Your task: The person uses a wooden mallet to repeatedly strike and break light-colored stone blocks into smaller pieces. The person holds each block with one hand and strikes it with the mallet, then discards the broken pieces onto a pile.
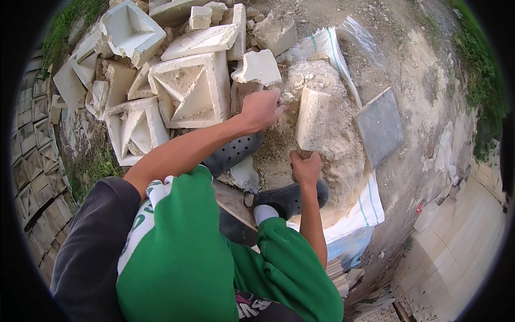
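Observation:
My right hand [306, 167] grips the wooden handle of a mallet whose pale, dust-caked block head [313, 119] stands upright over a heap of crushed plaster [322, 80]. My left hand [262, 109] reaches forward with fingers curled onto a lump at the near edge of that heap, just left of the mallet head. A broken white plaster chunk [258, 67] lies right above the left hand. Whether the left hand truly grips the lump is hidden by the knuckles.
Several broken square plaster mouldings [188, 88] are piled at the left and top. A white woven sack [365, 209] lies under the heap. A grey square tile [380, 126] lies to the right. My dark perforated clogs [289, 197] stand beside the heap. Stacked tiles [32, 155] line the left.

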The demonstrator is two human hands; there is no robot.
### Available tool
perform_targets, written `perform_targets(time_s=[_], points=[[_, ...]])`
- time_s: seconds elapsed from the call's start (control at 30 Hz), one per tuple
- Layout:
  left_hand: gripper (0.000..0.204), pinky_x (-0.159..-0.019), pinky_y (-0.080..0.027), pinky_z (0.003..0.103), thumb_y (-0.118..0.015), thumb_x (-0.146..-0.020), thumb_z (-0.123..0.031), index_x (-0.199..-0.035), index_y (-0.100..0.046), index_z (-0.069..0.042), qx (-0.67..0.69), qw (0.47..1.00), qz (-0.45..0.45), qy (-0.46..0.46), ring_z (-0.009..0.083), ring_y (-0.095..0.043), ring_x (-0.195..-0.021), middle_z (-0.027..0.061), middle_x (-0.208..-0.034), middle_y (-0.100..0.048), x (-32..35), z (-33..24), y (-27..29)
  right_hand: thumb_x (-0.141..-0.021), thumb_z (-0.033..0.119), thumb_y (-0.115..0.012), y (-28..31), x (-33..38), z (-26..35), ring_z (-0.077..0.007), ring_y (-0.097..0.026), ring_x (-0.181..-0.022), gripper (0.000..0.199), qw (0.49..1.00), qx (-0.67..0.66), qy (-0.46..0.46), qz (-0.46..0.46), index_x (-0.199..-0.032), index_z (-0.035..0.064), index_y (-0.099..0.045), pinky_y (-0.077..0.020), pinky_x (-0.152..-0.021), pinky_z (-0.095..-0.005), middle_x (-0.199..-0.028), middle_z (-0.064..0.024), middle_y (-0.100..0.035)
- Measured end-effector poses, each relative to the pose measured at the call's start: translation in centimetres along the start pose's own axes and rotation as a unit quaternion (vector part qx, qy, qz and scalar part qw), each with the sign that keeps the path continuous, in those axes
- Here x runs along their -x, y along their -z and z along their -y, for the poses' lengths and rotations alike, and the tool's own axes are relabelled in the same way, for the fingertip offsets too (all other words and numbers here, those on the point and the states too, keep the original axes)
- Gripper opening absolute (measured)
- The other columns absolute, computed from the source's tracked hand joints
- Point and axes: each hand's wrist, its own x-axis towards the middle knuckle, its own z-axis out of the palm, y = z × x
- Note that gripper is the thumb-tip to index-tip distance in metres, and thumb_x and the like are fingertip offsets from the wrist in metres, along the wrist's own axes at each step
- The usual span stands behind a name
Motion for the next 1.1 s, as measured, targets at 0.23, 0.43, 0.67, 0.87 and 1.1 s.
perform_targets(time_s=[0.23, 0.43, 0.67, 0.87, 1.1], points=[[0.041, -0.07, -0.053, 0.053, -0.069, -0.091, -0.041, -0.096, -0.06, -0.001, 0.009, 0.999, 0.037, 0.014, 0.0403, -0.069, -0.082, 0.02, -0.083, -0.069, 0.7, 0.1, 0.8, -0.089, 0.006, -0.069, 2.6, 1.6, 4.5, -0.0144, -0.062, -0.061, 0.011, 0.962, -0.111, 0.237, -0.079, -0.092, -0.0024, -0.063, -0.0515, -0.058, -0.0302, -0.073, -0.0057, -0.065], [0.044, -0.07, -0.053, 0.052, -0.069, -0.091, -0.044, -0.094, -0.061, -0.002, 0.021, 0.999, 0.03, 0.018, 0.0404, -0.069, -0.077, 0.0197, -0.08, -0.069, 0.3, -0.4, 0.9, -0.082, 0.015, -0.072, -0.5, -2.2, 2.8, -0.0193, -0.07, -0.076, 0.021, 0.989, 0.069, 0.105, -0.074, -0.084, -0.0041, -0.064, -0.0538, -0.069, -0.0358, -0.076, -0.0116, -0.067], [0.046, -0.067, -0.052, 0.049, -0.067, -0.091, -0.049, -0.086, -0.063, -0.003, 0.03, 0.998, 0.016, 0.053, 0.0369, -0.068, -0.072, 0.0153, -0.075, -0.068, 0.3, -0.2, 1.1, -0.079, 0.015, -0.073, 2.0, -0.8, 4.5, -0.0176, -0.064, -0.053, 0.027, 0.998, -0.048, -0.023, 0.016, -0.095, -0.0049, -0.064, -0.0507, -0.053, -0.0327, -0.071, -0.0096, -0.065], [0.045, -0.067, -0.053, 0.051, -0.066, -0.092, -0.047, -0.092, -0.062, -0.002, 0.035, 0.998, 0.018, 0.042, 0.0399, -0.069, -0.074, 0.0179, -0.076, -0.069, 0.2, 0.2, 0.7, -0.079, 0.014, -0.074, 4.8, -2.2, 8.1, -0.0146, -0.063, -0.054, 0.024, 0.997, -0.03, 0.059, -0.043, -0.092, -0.0036, -0.064, -0.049, -0.052, -0.0307, -0.07, -0.0064, -0.064], [0.044, -0.067, -0.052, 0.048, -0.066, -0.092, -0.049, -0.088, -0.062, -0.005, 0.034, 0.999, 0.009, 0.042, 0.0357, -0.069, -0.072, 0.0139, -0.076, -0.069, 0.1, 0.4, 0.4, -0.079, 0.027, -0.072, 6.9, -4.5, 12.8, -0.0187, -0.066, -0.056, 0.039, 0.988, 0.127, 0.009, 0.086, -0.103, -0.0036, -0.066, -0.0531, -0.06, -0.0343, -0.078, -0.0118, -0.069]])
